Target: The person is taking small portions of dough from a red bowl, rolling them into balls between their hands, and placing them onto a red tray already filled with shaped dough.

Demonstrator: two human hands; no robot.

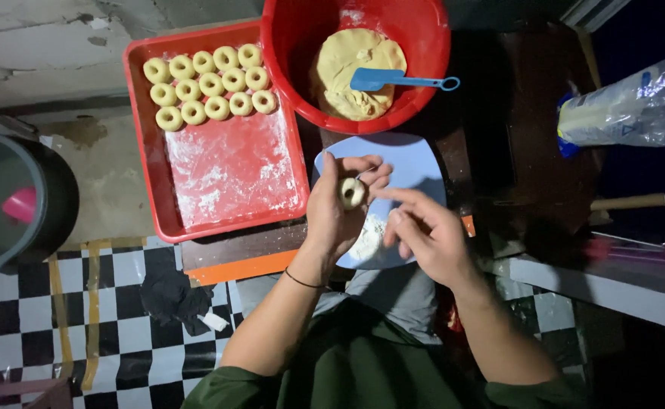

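Observation:
My left hand (337, 208) cups a small ring of pale dough (352, 192) over a light blue plate (415, 163) dusted with flour. My right hand (427, 231) hovers just to the right of it, fingers loosely curled and empty, thumb near the dough ring. Beyond the plate stands a red bowl (294, 45) with a large lump of yellow dough (356, 64) and a blue scraper (393, 79) lying on it. To the left, a red tray (226, 174) dusted with flour carries several dough rings (210, 85) in rows at its far end.
A grey bucket (10, 201) with a pink object inside stands at the left on the floor. A plastic bag of flour (624, 110) lies at the right, with a wooden handle (627, 201) below it. A black cloth (172, 297) lies on the checkered floor.

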